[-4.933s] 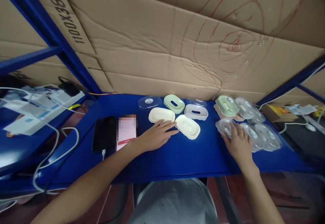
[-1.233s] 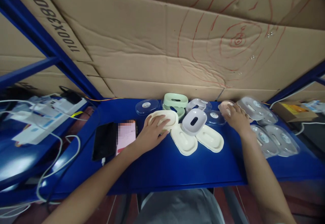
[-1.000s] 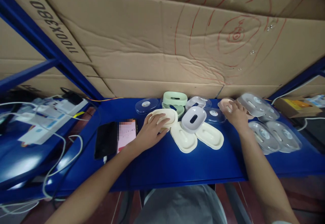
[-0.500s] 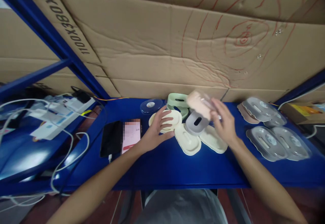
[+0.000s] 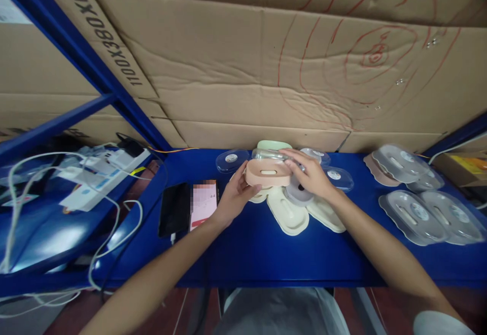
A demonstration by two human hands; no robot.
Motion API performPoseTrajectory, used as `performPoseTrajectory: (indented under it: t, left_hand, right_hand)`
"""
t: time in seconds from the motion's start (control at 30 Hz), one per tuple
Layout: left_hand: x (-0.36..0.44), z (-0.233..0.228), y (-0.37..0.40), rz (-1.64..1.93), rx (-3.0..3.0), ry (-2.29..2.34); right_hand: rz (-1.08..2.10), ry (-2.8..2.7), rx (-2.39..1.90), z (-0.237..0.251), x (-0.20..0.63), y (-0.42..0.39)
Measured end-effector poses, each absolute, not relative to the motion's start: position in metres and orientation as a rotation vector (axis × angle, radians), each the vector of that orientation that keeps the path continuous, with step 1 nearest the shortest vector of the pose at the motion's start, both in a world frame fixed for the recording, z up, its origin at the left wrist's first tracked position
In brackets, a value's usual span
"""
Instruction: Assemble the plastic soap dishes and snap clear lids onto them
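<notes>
i hold the pink soap box (image 5: pixel 267 172) between both hands above the blue shelf (image 5: pixel 266 249), over the cluster of loose pieces. my left hand (image 5: pixel 236 195) grips its left end, fingers curled around it; my right hand (image 5: pixel 312 175) closes over its clear lid and right end. under them lie cream trays (image 5: pixel 288 217) and a grey tray (image 5: pixel 296 195). a green box (image 5: pixel 271 145) sits just behind. clear lids (image 5: pixel 413 213) lie well apart on the right; a phone (image 5: pixel 174 215) lies left.

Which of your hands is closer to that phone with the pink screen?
The left hand: it is just right of the phone. The right hand is farther right, beyond the pink soap dish both hands hold.
</notes>
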State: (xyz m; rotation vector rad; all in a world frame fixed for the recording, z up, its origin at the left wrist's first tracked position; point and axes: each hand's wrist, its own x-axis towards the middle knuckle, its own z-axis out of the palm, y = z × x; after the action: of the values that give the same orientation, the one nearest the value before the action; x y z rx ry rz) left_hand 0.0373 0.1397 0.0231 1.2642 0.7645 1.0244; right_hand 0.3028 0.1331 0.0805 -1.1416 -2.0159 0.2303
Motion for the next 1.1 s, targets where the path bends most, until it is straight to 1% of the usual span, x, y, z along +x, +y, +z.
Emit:
performPoseTrajectory:
  t: [0.17, 0.3, 0.37, 0.53, 0.7, 0.8, 0.97, 1.1]
  left_hand:
    - [0.037, 0.019, 0.144, 1.034, 1.196, 0.801]
    - [0.035, 0.021, 0.144, 1.03, 1.199, 0.814]
    - [0.035, 0.022, 0.143, 1.032, 1.199, 0.813]
    - [0.034, 0.024, 0.14, 1.03, 1.228, 0.777]
    - [0.036, 0.016, 0.144, 1.022, 1.304, 0.753]
    - [0.033, 0.007, 0.15, 1.024, 1.477, 0.807]
    - [0.025, 0.005, 0.154, 1.107, 2.07, 1.023]
    - [0.027, 0.012, 0.144, 0.995, 2.437, 0.869]
  right_hand:
    - [0.112, -1.992, -1.332, 0.073, 0.345, 0.154]
    - [0.097, -1.981, -1.442, 0.062, 0.363, 0.161]
    - [0.105, -2.018, -1.404, 0.06, 0.353, 0.154]
    - [0.262, -2.322, -1.019, 0.068, 0.302, 0.124]
    - [0.236, -2.324, -1.054, 0.078, 0.287, 0.119]
    - [0.113, -2.311, -1.123, 0.084, 0.298, 0.121]
    - [-0.067, -2.33, -1.307, 0.087, 0.329, 0.107]
    - [-0.11, -2.305, -1.377, 0.076, 0.344, 0.09]
